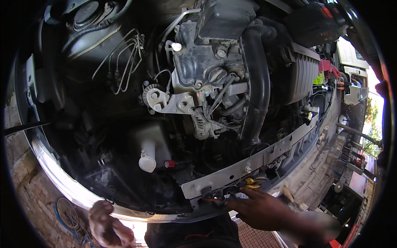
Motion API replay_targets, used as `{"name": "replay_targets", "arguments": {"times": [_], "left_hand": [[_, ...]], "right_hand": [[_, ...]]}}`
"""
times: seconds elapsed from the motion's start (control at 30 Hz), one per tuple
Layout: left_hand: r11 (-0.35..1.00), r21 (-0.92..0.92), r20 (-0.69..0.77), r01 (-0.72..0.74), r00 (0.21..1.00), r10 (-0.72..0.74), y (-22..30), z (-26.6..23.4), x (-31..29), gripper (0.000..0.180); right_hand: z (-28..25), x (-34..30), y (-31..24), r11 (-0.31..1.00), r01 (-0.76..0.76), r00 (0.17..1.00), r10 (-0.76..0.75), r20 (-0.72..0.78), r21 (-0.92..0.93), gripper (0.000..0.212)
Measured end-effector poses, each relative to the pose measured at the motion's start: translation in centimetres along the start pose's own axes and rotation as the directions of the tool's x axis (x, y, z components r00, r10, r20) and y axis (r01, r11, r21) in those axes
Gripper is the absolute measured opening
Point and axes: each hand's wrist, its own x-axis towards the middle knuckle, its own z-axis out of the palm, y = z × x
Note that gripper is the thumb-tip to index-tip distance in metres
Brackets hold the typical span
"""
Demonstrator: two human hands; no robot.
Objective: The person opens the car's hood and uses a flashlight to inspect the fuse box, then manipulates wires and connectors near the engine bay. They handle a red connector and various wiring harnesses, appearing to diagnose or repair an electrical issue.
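Observation:
My right hand point(261, 209) reaches over the front edge of an open car engine bay, its fingers stretched out and apart. Close to its fingertips lies a yellow-handled tool point(253, 182), partly hidden, whose exact kind I cannot make out. Dark pieces and a bit of orange sit beside the same fingers, below the grey metal crossbar point(215, 182). Farther left, my left hand point(106, 226) hovers near the bright front edge of the car body point(62, 171). Its fingers are curled in, and anything inside them is hidden.
A dusty engine point(198, 58) fills the middle, with a thick black hose point(256, 82) to its right. Near the left front stands a white-capped reservoir neck point(147, 161). A black rod point(27, 129) crosses the left rim. A bicycle point(68, 215) lies on the paving at lower left.

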Motion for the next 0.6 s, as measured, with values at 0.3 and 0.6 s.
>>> {"name": "replay_targets", "arguments": {"times": [0.3, 0.6], "left_hand": [[0.999, 0.045, 0.018, 0.007, 1.0, -0.008, -1.8, 1.0, 1.0, 0.041], [0.997, 0.064, 0.107, 0.041, 0.993, -0.048, -1.7, 0.4, 0.8, 0.044]], "right_hand": [[-3.5, 5.4, 13.9, 0.982, -0.168, 0.985, 0.166, 0.037, 0.085, 0.017], [6.6, 14.4, 20.5, 0.88, -0.32, 0.741, 0.001, 0.671, 0.352, 0.065]]}}
